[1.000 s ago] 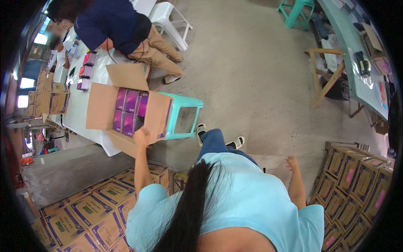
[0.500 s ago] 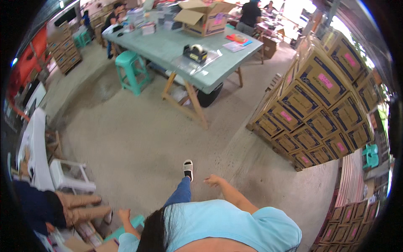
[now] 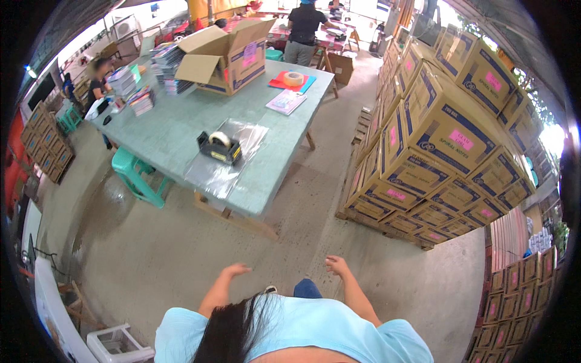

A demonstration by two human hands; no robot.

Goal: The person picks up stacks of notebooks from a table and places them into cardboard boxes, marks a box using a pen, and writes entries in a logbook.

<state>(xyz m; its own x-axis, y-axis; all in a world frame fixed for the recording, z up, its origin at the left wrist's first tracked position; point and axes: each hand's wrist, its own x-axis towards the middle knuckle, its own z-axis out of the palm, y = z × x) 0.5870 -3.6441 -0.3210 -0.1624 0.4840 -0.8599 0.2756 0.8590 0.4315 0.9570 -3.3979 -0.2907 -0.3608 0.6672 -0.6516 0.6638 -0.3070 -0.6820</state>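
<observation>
My left hand hangs in front of me over the concrete floor, its fingers stretched forward and nothing in them. To the right, my right hand is also free, with its fingers loosely bent and apart. Neither hand touches anything. Ahead stands a green-topped table. A black tape dispenser rests near its closest corner, on clear plastic sheets. Farther back are an open cardboard box, a notebook and a tape roll on red and blue covers.
Stacked cartons on a pallet rise at the right. A green stool stands by the table's left side, and a white stool is low at left. One person stands beyond the table; another is at its far left.
I have moved forward, so the table and cartons appear nearer. My left hand has swung up and forward; my right hand stays in front. The person in brown trousers is out of view.
</observation>
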